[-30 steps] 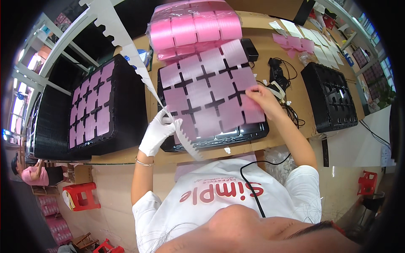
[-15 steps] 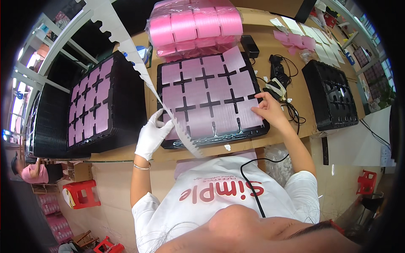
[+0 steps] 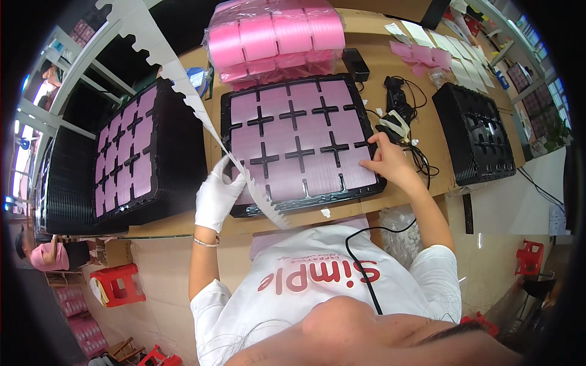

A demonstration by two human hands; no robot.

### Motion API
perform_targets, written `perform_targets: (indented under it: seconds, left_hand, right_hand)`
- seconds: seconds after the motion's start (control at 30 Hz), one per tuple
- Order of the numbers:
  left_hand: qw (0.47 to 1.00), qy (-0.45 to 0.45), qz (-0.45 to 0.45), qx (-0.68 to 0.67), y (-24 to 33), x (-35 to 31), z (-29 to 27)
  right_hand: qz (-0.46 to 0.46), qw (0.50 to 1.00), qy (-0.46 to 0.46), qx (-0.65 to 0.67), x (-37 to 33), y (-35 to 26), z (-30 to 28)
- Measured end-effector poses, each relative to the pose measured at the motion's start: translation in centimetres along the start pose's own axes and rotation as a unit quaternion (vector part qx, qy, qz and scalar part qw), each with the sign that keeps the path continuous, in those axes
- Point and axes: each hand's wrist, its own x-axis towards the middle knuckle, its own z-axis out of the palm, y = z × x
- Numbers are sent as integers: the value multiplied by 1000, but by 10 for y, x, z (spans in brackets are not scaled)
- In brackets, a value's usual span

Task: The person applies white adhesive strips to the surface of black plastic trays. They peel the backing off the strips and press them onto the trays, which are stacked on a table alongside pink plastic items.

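Observation:
In front of me lies a black plastic tray (image 3: 317, 199) with cross-shaped dividers, covered by thin pink sheets (image 3: 278, 131) that lie between the dividers. My left hand (image 3: 220, 194), in a white glove, is curled at the tray's left rim, thumb and forefinger bent around the edge. A long white strip with a toothed edge (image 3: 183, 85) crosses in front of those fingers; whether they touch it I cannot tell. My bare right hand (image 3: 390, 160) grips the opposite rim, forefinger on the edge and thumb on the pink sheet's border.
Behind the tray sits a plastic-wrapped bundle of pink sheeting (image 3: 274, 36). Tall stacks of black trays stand left (image 3: 177, 152) and right (image 3: 476, 137). Cables and a black device (image 3: 400, 94) lie right of the tray, near a small black box (image 3: 356, 65). Red stools (image 3: 119, 285) stand on the floor.
The pink sheet's far right corner, raised before, now lies flat in the tray. Both hands stay at the tray's sides. The whole view has shifted slightly.

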Motion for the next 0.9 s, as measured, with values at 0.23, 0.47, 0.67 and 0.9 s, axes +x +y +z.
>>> perform_targets:
  seconds: [0.23, 0.47, 0.67, 0.9]
  left_hand:
    - [949, 199, 135, 205, 13, 72, -2]
    - [931, 74, 233, 272, 13, 134, 55]
    - [911, 107, 245, 314, 9, 147, 62]
    - [875, 3, 444, 190, -3, 46, 13]
  right_hand:
    - [-138, 890, 326, -287, 78, -1, -16]
    - [-302, 878, 201, -311, 145, 8, 39]
    - [-275, 887, 222, -297, 150, 22, 40]
    - [-291, 955, 54, -8, 20, 3, 10]
